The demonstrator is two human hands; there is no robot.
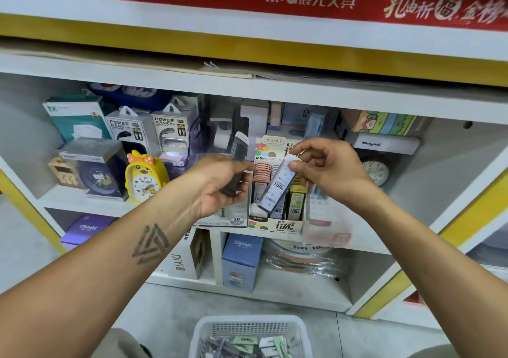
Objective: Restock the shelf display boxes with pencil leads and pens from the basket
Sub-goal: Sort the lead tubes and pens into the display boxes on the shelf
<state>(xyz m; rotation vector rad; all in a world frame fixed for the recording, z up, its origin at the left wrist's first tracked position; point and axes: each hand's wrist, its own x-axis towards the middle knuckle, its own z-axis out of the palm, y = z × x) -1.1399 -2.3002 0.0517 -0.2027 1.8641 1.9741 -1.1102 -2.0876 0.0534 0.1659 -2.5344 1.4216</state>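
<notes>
My left hand point(220, 184) grips a dark, grey pencil-lead case point(237, 156) held upright in front of the shelf. My right hand point(327, 169) pinches the top of a pale lilac lead case point(276, 189) marked 100, tilted over the open display box point(277, 224). That box stands on the middle shelf and holds rows of pink, white and yellow lead cases. Down on the floor, at the bottom edge, a white mesh basket point(220, 327) contains several more lead cases and pens.
Power bank boxes point(129, 129), a yellow duck alarm clock point(145, 177) and a boxed blue clock point(96, 170) fill the shelf's left side. A round clock point(378, 172) sits at the right. Below stand a blue CRUHRE box point(242, 261) and bagged goods point(302, 264).
</notes>
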